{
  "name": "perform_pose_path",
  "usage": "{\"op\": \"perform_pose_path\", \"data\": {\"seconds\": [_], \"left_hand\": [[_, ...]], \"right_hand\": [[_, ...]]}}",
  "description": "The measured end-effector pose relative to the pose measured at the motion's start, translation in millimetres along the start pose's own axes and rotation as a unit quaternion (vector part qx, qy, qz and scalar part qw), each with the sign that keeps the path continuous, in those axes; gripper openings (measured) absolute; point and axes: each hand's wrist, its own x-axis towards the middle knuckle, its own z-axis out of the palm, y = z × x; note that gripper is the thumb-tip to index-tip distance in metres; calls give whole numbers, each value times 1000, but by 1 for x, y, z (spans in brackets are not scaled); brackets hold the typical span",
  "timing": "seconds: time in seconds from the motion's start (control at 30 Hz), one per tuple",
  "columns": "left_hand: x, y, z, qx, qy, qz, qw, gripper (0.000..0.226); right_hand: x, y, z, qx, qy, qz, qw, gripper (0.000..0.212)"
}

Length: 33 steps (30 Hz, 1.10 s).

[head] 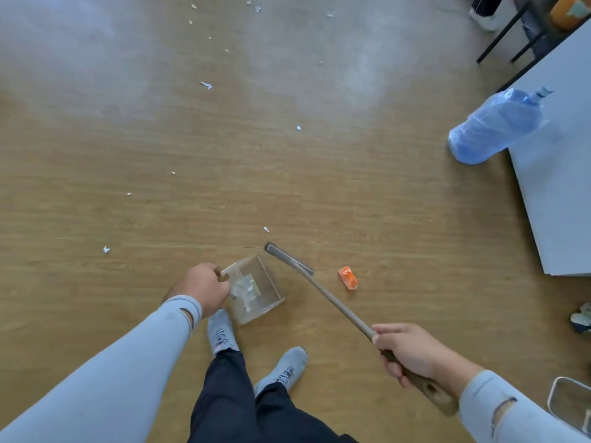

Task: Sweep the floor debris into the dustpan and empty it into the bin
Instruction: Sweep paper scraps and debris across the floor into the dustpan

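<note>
My left hand (204, 289) grips the top of the dustpan's upright handle. The clear dustpan (259, 292) stands on the wooden floor just ahead of my feet, with pale scraps inside it. My right hand (407, 353) grips the long broom handle near its upper end. The broom head (287, 259) rests on the floor just right of the dustpan's mouth. An orange wrapper (348, 277) lies right of the broom. Several small white paper bits are scattered across the floor, such as one scrap (266, 229) near the broom head and another scrap (106, 249) at left.
A large blue water bottle (499, 126) stands at right beside a grey table (563, 174). Dark chair legs (502, 33) are at the top right. A wire-rimmed container (572, 407) shows at the lower right edge. My grey shoes (281, 369) are under me.
</note>
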Motion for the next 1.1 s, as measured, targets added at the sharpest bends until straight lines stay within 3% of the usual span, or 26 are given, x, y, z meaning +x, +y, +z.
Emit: {"op": "perform_pose_path", "data": {"seconds": [0.17,0.43,0.53,0.67,0.87,0.97,1.1], "left_hand": [[-8,-8,-2,-17,-16,-5,1000,9],[7,-18,-9,-194,72,-115,972,14],[12,3,-4,-197,70,-119,971,24],[8,21,11,-195,53,-122,972,19],[10,19,4,-203,57,-133,968,14],[12,20,4,-204,61,-128,969,17],[8,18,9,-189,64,-122,972,19]], "right_hand": [[34,-47,21,-65,57,-63,994,24],[104,-126,59,-127,60,-87,986,19],[120,-125,80,-202,46,-92,974,30],[93,-94,78,-307,-7,-69,949,36],[31,-52,-4,-214,-29,-30,976,43],[27,-40,9,-223,5,-64,973,46],[64,-49,46,-212,56,-75,973,29]]}}
